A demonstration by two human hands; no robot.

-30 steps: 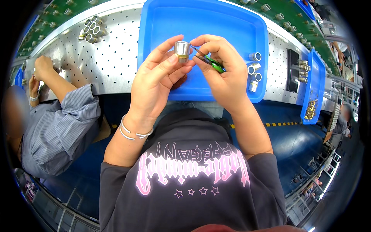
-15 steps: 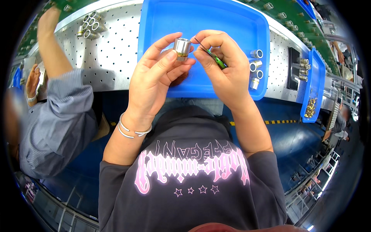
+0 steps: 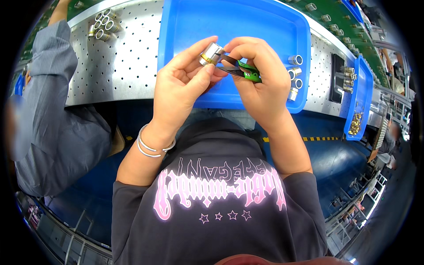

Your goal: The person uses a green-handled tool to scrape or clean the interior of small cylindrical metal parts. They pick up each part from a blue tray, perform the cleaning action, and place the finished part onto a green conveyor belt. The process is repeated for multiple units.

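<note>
Metal tubes (image 3: 108, 25) cluster on the tabletop (image 3: 132, 73). Over the blue tray (image 3: 247, 20), the left hand (image 3: 181, 84), half-curled, pinches a tilted fitting (image 3: 213, 52); the right hand (image 3: 261, 79), curled closed, grips scissors (image 3: 251, 75), their blades apart beside the fitting. Further right, smaller tubes (image 3: 293, 94) lie in the tray.

Charcoal short-sleeved T-shirt (image 3: 216, 240), bearing pink, pale-edged blackletter lettering (image 3: 206, 193). Above the lettering: thin outlined letters (image 3: 198, 170); below it: four outlined stars (image 3: 232, 215); to its upper left: slim silvery bangles (image 3: 145, 147) on the left wrist (image 3: 157, 136).
</note>
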